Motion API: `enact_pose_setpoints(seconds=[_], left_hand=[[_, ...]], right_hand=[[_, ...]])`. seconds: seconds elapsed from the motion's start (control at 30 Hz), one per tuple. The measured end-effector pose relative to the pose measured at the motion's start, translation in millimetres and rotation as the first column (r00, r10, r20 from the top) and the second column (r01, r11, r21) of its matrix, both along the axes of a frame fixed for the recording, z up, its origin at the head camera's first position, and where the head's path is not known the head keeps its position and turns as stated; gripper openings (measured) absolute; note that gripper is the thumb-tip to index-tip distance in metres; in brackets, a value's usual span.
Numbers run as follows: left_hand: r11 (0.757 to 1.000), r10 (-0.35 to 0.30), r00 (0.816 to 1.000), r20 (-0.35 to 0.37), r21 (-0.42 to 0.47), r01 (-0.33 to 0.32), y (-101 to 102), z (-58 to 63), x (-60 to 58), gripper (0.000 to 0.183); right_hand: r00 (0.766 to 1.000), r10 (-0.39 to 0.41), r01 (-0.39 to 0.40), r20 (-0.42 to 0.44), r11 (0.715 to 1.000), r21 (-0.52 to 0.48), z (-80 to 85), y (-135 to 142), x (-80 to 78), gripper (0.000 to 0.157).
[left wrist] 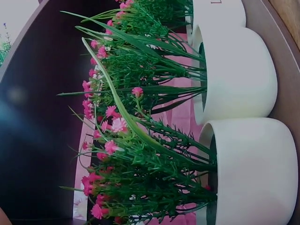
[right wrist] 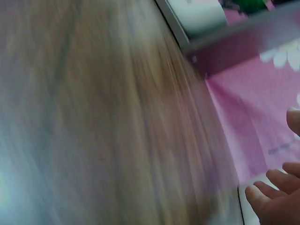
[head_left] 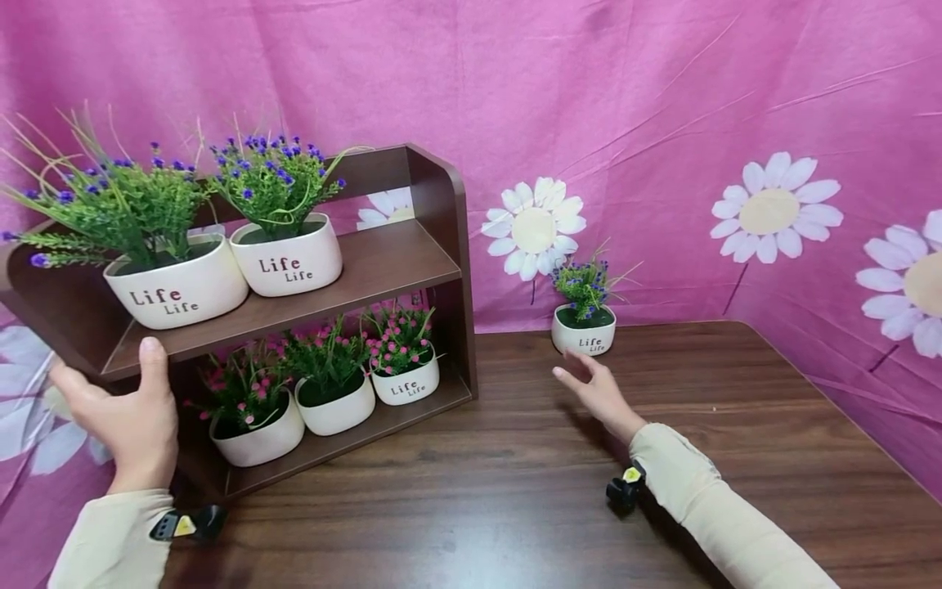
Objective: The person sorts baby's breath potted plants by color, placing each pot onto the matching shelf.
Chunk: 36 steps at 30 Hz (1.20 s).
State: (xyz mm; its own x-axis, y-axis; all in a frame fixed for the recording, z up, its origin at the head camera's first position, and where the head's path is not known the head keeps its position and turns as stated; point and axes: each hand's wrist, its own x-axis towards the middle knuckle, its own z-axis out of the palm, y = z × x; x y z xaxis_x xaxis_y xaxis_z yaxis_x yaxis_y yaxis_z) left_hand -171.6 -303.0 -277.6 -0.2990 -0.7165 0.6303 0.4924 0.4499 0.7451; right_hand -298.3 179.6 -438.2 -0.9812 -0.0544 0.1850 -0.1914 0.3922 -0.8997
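Note:
My left hand point(head_left: 136, 417) grips the left side of a dark brown two-tier shelf point(head_left: 441, 245), its thumb at the front edge of the upper board. On that board stand two white pots with purple flowers, a left pot point(head_left: 180, 286) and a right pot point(head_left: 294, 258). Three white pots with pink flowers fill the lower tier, among them a middle pot point(head_left: 338, 405) and a near pot point(left wrist: 258, 173). My right hand point(head_left: 599, 397), fingers spread and holding nothing, is just in front of a small potted purple-flowered plant point(head_left: 585, 327) on the table; contact cannot be told.
The wooden table point(head_left: 515, 483) runs under everything, with its right edge slanting back. Behind it hangs a pink cloth point(head_left: 625, 98) printed with white daisies. Much of the right wrist view is blurred.

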Motion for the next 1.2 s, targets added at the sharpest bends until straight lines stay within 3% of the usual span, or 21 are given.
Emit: enact_pose_setpoints(seconds=[0.23,0.43,0.63,0.83,1.2], left_hand=[[1.0,0.025,0.999,0.02,-0.001,-0.025,1.3,-0.3,3.7,0.06],[1.0,0.027,0.999,0.032,-0.006,-0.026,-0.1,-1.3,4.2,0.059],[1.0,0.02,0.999,0.029,-0.011,-0.02,0.9,-1.8,3.2,0.059],[1.0,0.011,1.0,0.02,-0.019,-0.011,-0.9,-2.5,1.5,0.059],[1.0,0.01,1.0,0.022,-0.012,-0.01,-2.7,-2.2,0.8,0.058]], right_hand=[[0.99,-0.125,0.13,0.063,0.989,-0.068,-0.7,29.9,-18.8,0.074],[0.981,-0.181,0.184,0.064,0.982,-0.04,-4.7,52.6,-39.1,0.084],[0.987,-0.143,0.142,0.075,0.99,0.017,-1.1,65.0,-58.0,0.098],[0.992,-0.083,0.082,0.098,0.997,0.005,1.7,71.5,-75.4,0.106],[0.989,0.001,0.007,0.15,0.999,-0.052,5.4,79.7,-90.2,0.105]])
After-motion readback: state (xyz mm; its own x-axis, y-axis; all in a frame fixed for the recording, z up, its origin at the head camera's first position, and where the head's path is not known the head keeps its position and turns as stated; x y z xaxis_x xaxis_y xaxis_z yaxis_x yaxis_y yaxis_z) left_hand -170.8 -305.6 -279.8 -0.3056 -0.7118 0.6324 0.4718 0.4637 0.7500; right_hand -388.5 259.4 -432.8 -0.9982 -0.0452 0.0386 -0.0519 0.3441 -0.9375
